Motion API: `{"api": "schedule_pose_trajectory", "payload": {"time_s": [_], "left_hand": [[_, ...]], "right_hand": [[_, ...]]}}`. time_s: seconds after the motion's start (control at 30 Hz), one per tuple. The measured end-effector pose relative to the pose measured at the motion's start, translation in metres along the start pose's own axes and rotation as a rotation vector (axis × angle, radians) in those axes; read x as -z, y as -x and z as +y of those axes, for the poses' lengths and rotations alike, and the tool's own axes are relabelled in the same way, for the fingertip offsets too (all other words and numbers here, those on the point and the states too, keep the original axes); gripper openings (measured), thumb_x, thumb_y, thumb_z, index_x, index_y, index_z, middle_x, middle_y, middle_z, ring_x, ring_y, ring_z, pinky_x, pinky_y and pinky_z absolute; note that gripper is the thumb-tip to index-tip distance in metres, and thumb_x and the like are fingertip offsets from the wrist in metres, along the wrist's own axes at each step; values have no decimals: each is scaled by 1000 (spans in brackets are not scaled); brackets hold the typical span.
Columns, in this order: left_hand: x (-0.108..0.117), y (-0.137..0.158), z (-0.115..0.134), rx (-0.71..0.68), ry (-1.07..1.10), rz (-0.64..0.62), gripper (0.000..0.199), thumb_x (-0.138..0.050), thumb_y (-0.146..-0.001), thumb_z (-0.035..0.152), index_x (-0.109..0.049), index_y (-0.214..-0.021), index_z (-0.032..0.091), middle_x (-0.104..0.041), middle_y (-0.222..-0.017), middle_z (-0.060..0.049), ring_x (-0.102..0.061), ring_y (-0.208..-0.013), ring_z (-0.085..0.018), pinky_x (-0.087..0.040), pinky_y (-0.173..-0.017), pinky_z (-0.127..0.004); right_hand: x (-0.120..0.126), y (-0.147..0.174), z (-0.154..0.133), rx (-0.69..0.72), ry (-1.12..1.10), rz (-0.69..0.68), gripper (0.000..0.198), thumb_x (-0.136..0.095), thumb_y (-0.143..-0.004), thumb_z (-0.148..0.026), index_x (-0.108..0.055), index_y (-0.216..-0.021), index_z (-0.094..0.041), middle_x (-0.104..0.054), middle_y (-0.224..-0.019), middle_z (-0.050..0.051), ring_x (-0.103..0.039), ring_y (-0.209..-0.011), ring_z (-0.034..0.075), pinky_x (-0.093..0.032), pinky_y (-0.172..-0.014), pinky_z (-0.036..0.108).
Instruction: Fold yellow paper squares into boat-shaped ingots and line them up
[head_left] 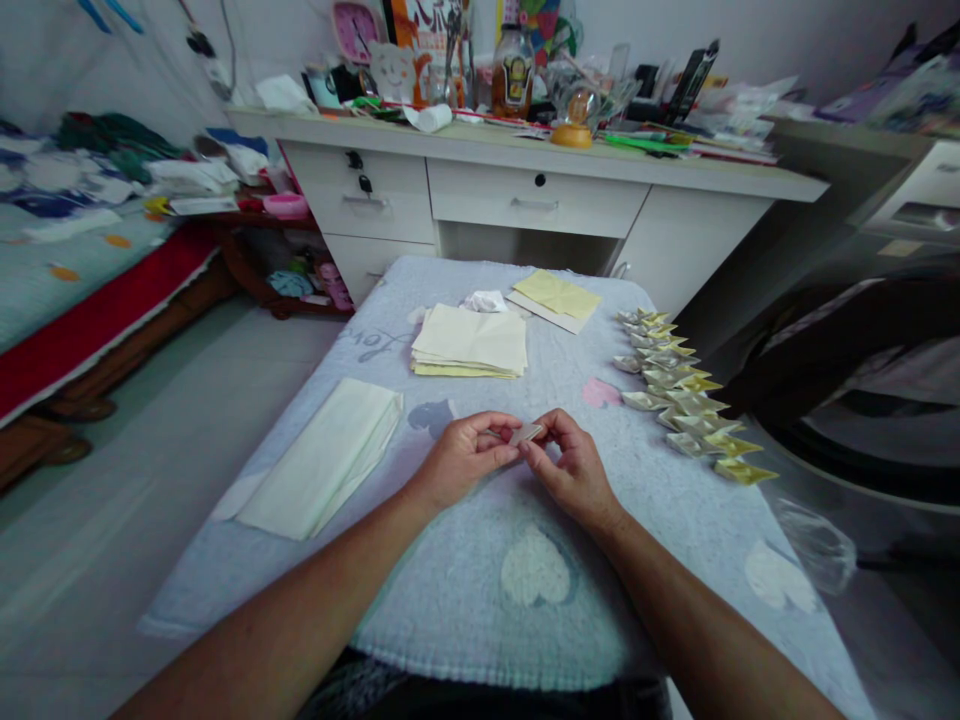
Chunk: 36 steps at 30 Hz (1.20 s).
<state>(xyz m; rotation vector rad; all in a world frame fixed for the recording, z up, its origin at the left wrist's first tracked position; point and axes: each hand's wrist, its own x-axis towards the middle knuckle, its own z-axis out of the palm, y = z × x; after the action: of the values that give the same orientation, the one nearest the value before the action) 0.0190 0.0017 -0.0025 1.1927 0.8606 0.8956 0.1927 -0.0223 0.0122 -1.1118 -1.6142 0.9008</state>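
A small folded piece of pale paper [525,434] is pinched between both my hands above the cloth-covered table. My left hand [469,455] grips its left side with thumb and fingers. On its right side, the thumb and fingers of my right hand [571,465] close on the paper. Just beyond my hands lies a stack of cream and yellow paper sheets [471,338]. To the left rests a long folded pale sheet [322,460]. Several folded paper boats [675,385], whitish and yellow, stand in rows along the right side.
Behind the stack are a crumpled white paper [484,301] and yellow and white sheets [556,298]. The light blue cloth [450,600] covers the table. A cluttered white desk [540,190] stands at the back, a clear plastic bag [816,545] hangs by the right edge, and a bed [82,280] is at left.
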Motion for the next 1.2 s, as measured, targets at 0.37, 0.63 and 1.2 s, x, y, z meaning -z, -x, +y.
{"api": "schedule_pose_trajectory", "payload": {"time_s": [0.37, 0.63, 1.2], "left_hand": [[-2, 2, 2, -7, -34, -4, 32, -71, -77, 22, -66, -108, 16, -69, -95, -3, -69, -78, -13, -53, -75, -24], [-7, 3, -1, -228, -396, 70, 27, -58, -84, 17, -64, -110, 17, -70, -110, -8, -69, -95, -18, -54, -87, -29], [-12, 0, 8, 17, 172, 145, 22, -66, -76, 19, -63, -98, 14, -68, -85, -3, -65, -73, -12, -53, -70, -25]], "right_hand": [[2, 0, -3, 25, 94, -1, 8, -59, -81, -21, -51, -81, -21, -56, -73, -2, -53, -68, 13, -43, -64, 26], [-1, 2, 1, 117, 214, 35, 17, -57, -78, -16, -48, -90, -22, -53, -78, -2, -53, -70, 14, -44, -66, 26], [-2, 0, 5, 315, 365, 7, 38, -50, -77, -3, -55, -108, -24, -48, -99, 5, -53, -84, 16, -48, -72, 30]]}}
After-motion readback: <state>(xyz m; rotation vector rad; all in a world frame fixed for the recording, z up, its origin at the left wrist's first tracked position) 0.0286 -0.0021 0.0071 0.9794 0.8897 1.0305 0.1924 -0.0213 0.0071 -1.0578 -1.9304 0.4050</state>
